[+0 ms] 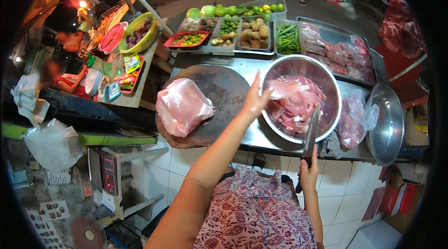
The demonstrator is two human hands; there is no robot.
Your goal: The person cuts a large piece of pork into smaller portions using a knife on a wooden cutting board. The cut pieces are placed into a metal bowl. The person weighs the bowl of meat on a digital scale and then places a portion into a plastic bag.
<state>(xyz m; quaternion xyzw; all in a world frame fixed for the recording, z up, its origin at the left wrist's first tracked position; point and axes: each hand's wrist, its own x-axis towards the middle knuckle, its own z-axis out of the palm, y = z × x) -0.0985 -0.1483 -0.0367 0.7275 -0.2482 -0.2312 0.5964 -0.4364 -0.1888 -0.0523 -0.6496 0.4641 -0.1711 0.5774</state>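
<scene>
My left hand (pixel 255 99) is at the left rim of a steel bowl (pixel 332 86), its fingers spread. Beside its thumb a pale, blurred slice of meat (pixel 283 89) lies over the heap of raw pink meat (pixel 298 107) in the bowl. A long kitchen knife (pixel 311 133) is in my right hand (pixel 308 174), wrapped round the dark handle. Its blade points up and away, with the tip over the bowl's near right side. On the left, a large slab of raw meat (pixel 183 107) rests on a round, dark wooden chopping board (pixel 229 86).
Tubs of limes, potatoes and green vegetables (pixel 287 37) line the counter's far edge. A tray of bagged meat (pixel 336 51) stands far right. Right of the bowl are a plastic bag (pixel 353 121) and a tilted steel basin (pixel 388 125). A scale (pixel 109 174) stands lower left; meat (pixel 399 27) hangs upper right.
</scene>
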